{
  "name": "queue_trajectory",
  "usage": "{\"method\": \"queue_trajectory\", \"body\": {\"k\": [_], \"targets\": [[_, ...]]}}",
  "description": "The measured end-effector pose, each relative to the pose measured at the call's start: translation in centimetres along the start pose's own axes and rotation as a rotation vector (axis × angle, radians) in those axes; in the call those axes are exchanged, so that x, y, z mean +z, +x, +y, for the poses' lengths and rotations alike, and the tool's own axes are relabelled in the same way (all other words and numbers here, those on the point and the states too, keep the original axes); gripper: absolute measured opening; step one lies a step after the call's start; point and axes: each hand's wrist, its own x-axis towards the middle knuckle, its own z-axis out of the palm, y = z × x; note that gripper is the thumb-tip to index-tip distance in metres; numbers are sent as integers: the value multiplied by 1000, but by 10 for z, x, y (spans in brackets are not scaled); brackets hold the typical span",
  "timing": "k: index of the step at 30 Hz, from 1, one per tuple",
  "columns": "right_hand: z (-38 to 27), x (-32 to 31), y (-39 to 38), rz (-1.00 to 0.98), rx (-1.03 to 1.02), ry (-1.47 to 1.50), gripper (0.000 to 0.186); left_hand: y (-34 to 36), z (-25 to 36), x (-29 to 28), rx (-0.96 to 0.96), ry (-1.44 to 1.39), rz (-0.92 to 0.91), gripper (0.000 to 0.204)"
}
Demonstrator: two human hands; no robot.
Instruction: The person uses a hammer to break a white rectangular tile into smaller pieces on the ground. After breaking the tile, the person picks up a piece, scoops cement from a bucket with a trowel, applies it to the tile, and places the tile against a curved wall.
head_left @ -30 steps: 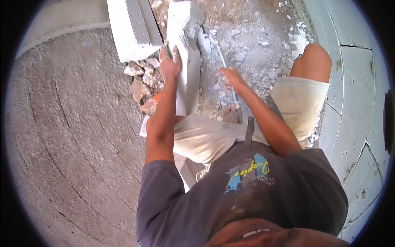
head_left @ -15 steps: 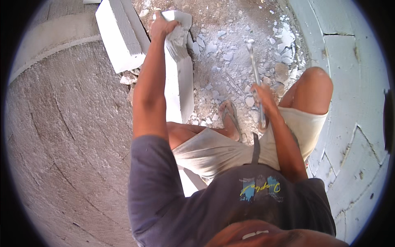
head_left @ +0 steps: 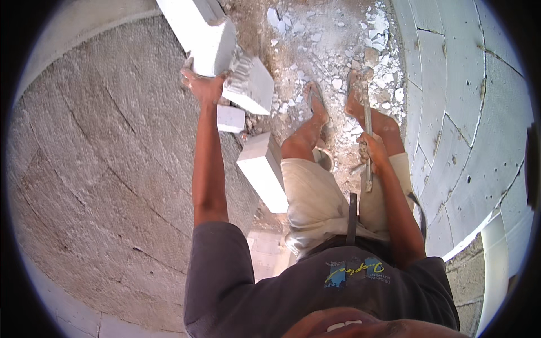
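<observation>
A lot of the cutting work looks done already. The ground by the person's feet is full of small white broken bits of block (head_left: 338, 50), like crumbs. A short white cut piece of block (head_left: 230, 119) lies by the rough grey wall, and a long white block with clean flat sides (head_left: 263, 170) leans near the person's left knee. I think there is more to do, because the big block is not set down anywhere yet.

The left hand (head_left: 204, 85) is up high, arm stretched out. Its fingers are spread and curled under the end of a big white chunky block with one rough, jagged side (head_left: 239, 76). The hand is holding that block up in the air, just in front of the grey wall and above the small cut piece. Another long white block (head_left: 189, 25) is right behind it, and I cannot tell if the two are touching.

The right hand (head_left: 373, 153) hangs low by the right leg. It is closed in a fist around a long thin grey metal tool (head_left: 367, 121), which points down toward the rubble by the right foot. What the tool's tip looks like, I cannot tell.

To the right stands a curved wall of pale grey blocks (head_left: 462, 112) with thin lines between them.
</observation>
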Motion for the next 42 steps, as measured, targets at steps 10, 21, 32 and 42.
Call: {"method": "queue_trajectory", "body": {"k": [10, 21, 32, 42], "targets": [[-35, 60, -68, 50, -99, -72, 24, -109, -3, -7, -328, -538, 471, 108], [-42, 127, -60, 30, -669, -332, 36, -117, -44, 10, -532, -901, 260, 109], [-106, 229, -49, -439, -833, 334, 38, -60, -75, 6, -531, -836, 300, 91], [-95, 255, -22, -205, -672, -343, 45, -54, -65, 18, -525, -770, 337, 117]]}}
